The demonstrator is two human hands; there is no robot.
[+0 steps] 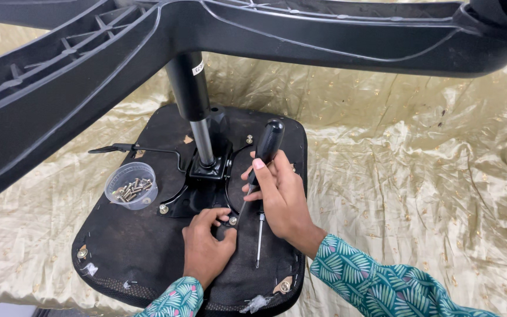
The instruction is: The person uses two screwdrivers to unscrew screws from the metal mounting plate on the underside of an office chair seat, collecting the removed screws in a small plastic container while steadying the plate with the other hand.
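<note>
An upturned chair seat (130,240) with a black fabric underside lies on a gold cloth. Its metal mounting plate (203,179) carries the gas column (193,100), which rises to the black star base (89,64) close to the camera. My right hand (280,196) grips the black handle of a screwdriver (268,144), whose shaft slants down to a bolt (233,221) at the plate's near corner. My left hand (206,246) rests on the seat, its fingertips pinched at that same bolt. A second, thin screwdriver (259,243) lies loose on the seat under my right wrist.
A clear plastic cup (131,186) holding several screws stands on the seat's left part. A black lever (136,149) sticks out leftward from the plate. The crinkled gold cloth (394,152) covers the floor all around. A white corner shows at bottom left.
</note>
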